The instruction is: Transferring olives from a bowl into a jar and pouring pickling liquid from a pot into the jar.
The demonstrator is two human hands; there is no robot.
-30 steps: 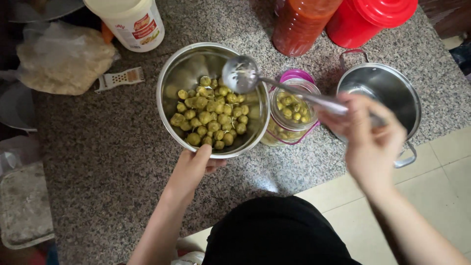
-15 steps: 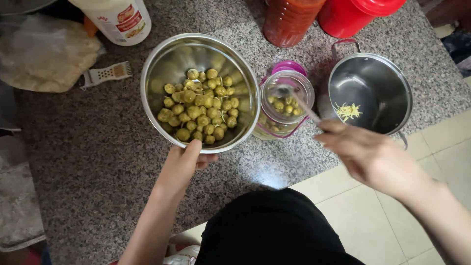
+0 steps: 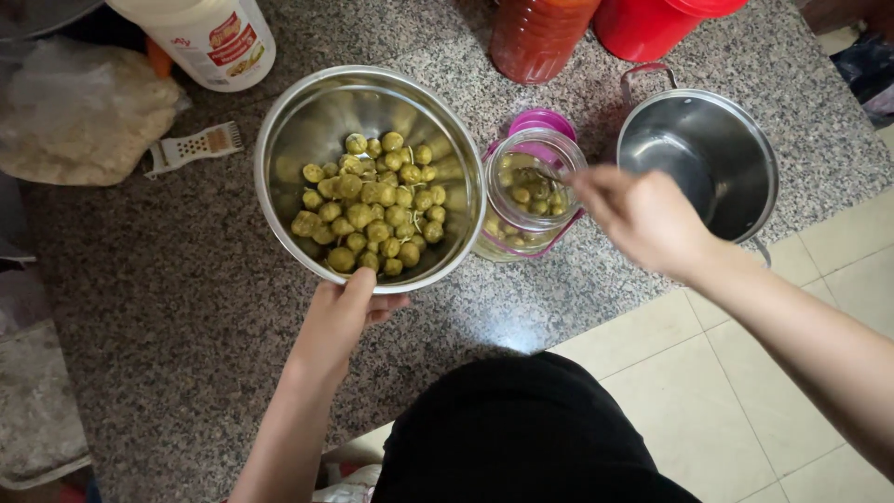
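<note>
My left hand (image 3: pixel 343 312) grips the near rim of a steel bowl (image 3: pixel 289 121) that holds several small green round fruits (image 3: pixel 372 205). To the bowl's right stands a clear glass jar (image 3: pixel 531 191) with a few of the same fruits inside and a pink lid (image 3: pixel 543 121) behind it. My right hand (image 3: pixel 643 219) is over the jar's right side, fingers pinched on a thin metal handle (image 3: pixel 545 174) that reaches down into the jar. What the handle ends in is hidden by the glass.
An empty steel pot (image 3: pixel 698 158) sits right of the jar. At the back stand a red-brown bottle (image 3: pixel 540 33), a red container (image 3: pixel 652 23) and a white jar (image 3: pixel 209 37). A plastic bag (image 3: pixel 79 121) and a small white grater (image 3: pixel 191 147) lie left. The granite counter's edge (image 3: pixel 521 335) runs near me.
My right hand carried the ladle from over the bowl, swung right above the pot, then came back left to the jar. My left hand stayed on the bowl's rim.
</note>
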